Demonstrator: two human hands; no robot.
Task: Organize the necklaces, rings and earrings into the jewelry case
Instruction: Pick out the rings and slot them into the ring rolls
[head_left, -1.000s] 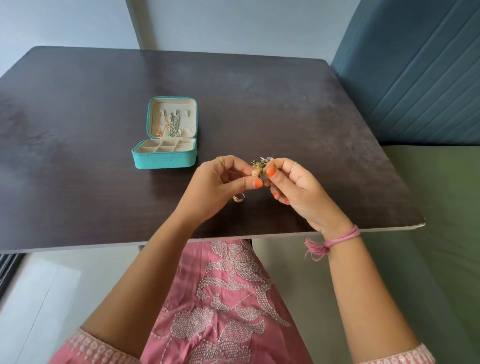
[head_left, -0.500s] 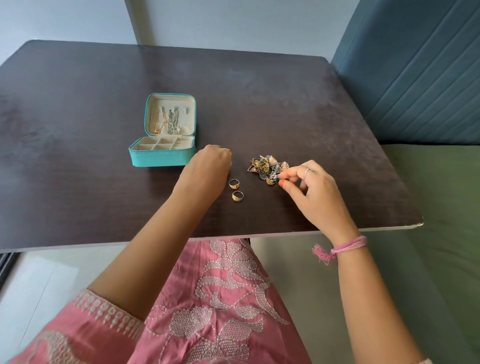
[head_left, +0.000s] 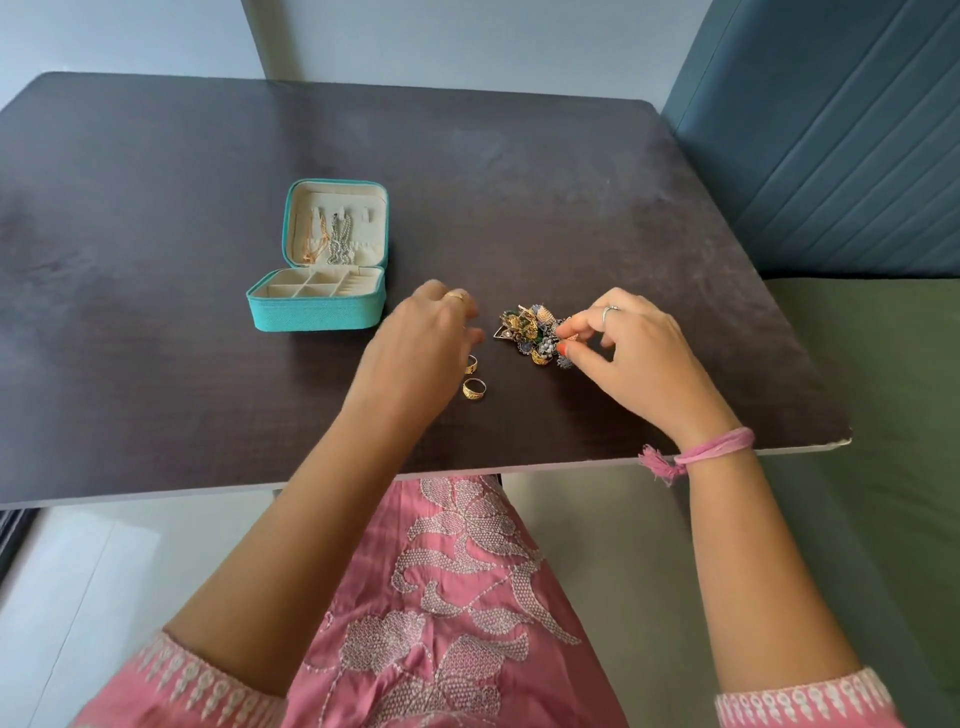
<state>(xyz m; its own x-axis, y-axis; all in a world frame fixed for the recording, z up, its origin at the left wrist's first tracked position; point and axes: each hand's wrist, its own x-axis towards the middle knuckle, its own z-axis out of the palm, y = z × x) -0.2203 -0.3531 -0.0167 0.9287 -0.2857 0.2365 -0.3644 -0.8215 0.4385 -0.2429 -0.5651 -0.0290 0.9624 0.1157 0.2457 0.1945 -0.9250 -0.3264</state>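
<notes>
Our right hand (head_left: 641, 353) pinches at the earring heap (head_left: 535, 335) with curled fingers (head_left: 571, 332); what our blurred left hand (head_left: 415, 348) holds, we cannot tell. Necklaces (head_left: 332, 241) hang in the jewelry case (head_left: 319, 312); two gold rings (head_left: 474, 388) wait on the worktop (head_left: 156, 389).
</notes>
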